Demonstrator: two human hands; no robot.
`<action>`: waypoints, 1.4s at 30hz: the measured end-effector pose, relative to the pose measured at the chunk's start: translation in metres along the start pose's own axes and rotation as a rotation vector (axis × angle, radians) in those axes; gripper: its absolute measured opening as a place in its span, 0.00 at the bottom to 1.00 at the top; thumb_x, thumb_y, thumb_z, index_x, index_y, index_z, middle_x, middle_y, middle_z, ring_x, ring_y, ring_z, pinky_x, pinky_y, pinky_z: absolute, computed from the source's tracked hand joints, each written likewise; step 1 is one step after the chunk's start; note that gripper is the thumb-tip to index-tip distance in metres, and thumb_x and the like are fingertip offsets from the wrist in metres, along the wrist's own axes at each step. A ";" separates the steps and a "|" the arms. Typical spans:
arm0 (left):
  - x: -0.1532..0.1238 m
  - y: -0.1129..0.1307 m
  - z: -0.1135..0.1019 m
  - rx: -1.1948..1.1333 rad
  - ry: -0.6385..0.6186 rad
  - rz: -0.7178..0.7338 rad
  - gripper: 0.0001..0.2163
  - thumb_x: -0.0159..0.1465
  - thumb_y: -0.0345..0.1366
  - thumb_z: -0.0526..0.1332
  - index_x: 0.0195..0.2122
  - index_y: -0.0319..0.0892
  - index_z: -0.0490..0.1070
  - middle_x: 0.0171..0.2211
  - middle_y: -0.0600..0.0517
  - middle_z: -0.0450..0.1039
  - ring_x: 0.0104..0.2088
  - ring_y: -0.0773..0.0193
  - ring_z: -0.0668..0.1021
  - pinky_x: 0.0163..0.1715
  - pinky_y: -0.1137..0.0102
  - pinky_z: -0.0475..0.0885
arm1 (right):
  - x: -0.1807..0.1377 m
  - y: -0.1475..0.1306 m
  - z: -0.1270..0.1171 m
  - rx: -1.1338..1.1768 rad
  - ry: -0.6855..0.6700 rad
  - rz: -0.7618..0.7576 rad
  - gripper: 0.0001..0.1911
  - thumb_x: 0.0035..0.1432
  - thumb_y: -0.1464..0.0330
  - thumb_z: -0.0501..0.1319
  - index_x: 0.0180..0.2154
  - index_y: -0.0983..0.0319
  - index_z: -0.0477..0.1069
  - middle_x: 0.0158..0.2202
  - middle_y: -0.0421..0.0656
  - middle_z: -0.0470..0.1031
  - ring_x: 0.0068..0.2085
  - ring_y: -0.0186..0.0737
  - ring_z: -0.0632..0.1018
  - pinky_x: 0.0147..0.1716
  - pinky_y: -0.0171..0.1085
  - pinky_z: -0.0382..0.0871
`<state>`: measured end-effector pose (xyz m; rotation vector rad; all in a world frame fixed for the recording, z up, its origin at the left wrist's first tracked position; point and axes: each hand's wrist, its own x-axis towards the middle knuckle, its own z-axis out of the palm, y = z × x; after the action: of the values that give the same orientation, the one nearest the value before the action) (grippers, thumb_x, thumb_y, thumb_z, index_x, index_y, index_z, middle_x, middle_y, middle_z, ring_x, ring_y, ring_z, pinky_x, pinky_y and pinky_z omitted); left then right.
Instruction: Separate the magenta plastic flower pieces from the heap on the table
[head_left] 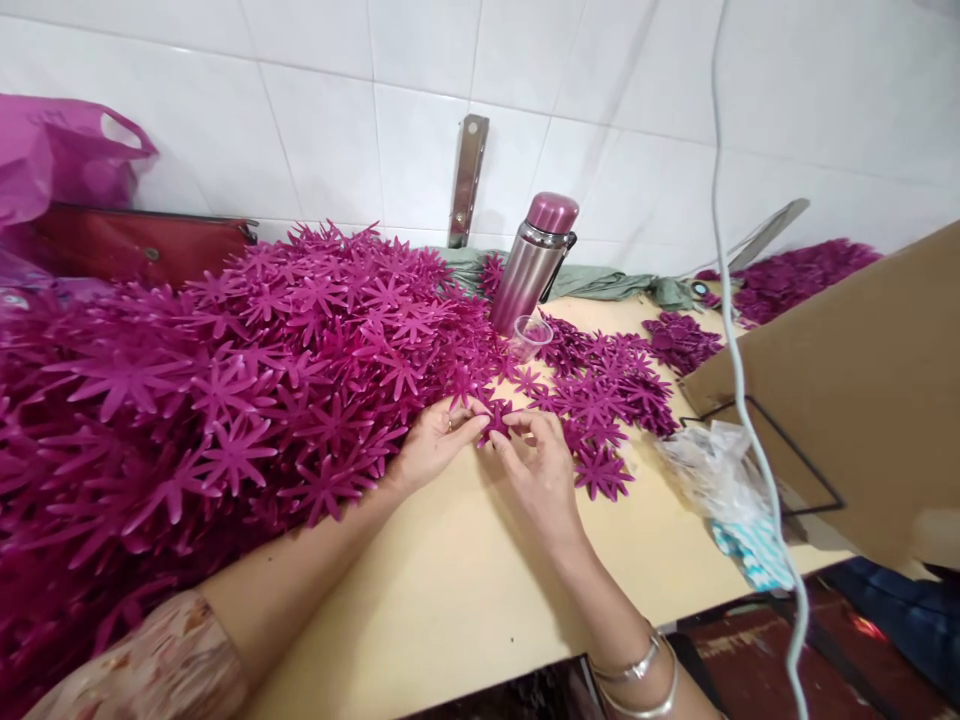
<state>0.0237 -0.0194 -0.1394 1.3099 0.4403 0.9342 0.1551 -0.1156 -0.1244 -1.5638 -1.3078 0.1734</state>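
Between my two hands is a small magenta artificial flower point(496, 421) with narrow pointed petals, held just above the table. My left hand point(441, 440) pinches its left side with thumb and fingertips. On the other side, the thumb and index finger of my right hand point(536, 465) close on its right edge. A large heap of the same flowers point(300, 370) rises to the left, against my left forearm. Beyond my right hand lies a smaller, flatter pile of flowers point(600, 385). My fingers partly cover the held flower.
A steel and pink flask point(529, 262) and a clear plastic cup point(530, 338) stand behind my hands. A white cable point(739, 370) hangs down on the right, before a cardboard box point(840, 390). A clear plastic bag point(712, 465) lies by the box. The table point(420, 590) ends near me.
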 end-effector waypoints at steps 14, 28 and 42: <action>-0.008 0.007 0.004 0.186 -0.001 -0.042 0.07 0.66 0.38 0.65 0.38 0.40 0.75 0.34 0.51 0.77 0.37 0.63 0.78 0.42 0.69 0.72 | 0.010 0.017 -0.001 0.530 -0.192 0.314 0.05 0.60 0.63 0.68 0.35 0.57 0.77 0.39 0.43 0.77 0.42 0.43 0.77 0.45 0.42 0.70; -0.010 0.010 0.024 0.458 0.235 0.318 0.04 0.72 0.35 0.58 0.45 0.45 0.71 0.60 0.43 0.67 0.62 0.55 0.72 0.63 0.59 0.65 | 0.050 0.001 -0.056 0.437 -0.345 0.292 0.09 0.58 0.61 0.70 0.36 0.58 0.74 0.41 0.42 0.77 0.40 0.40 0.76 0.42 0.40 0.69; 0.010 -0.008 0.008 0.031 0.458 0.022 0.14 0.62 0.48 0.69 0.36 0.43 0.71 0.33 0.54 0.70 0.34 0.66 0.71 0.38 0.72 0.67 | 0.057 0.013 0.019 0.227 -0.143 0.073 0.04 0.60 0.67 0.66 0.32 0.58 0.77 0.35 0.42 0.77 0.39 0.43 0.76 0.44 0.43 0.69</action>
<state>0.0380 -0.0161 -0.1426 1.1250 0.7956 1.2539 0.1728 -0.0575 -0.1158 -1.4259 -1.2927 0.4716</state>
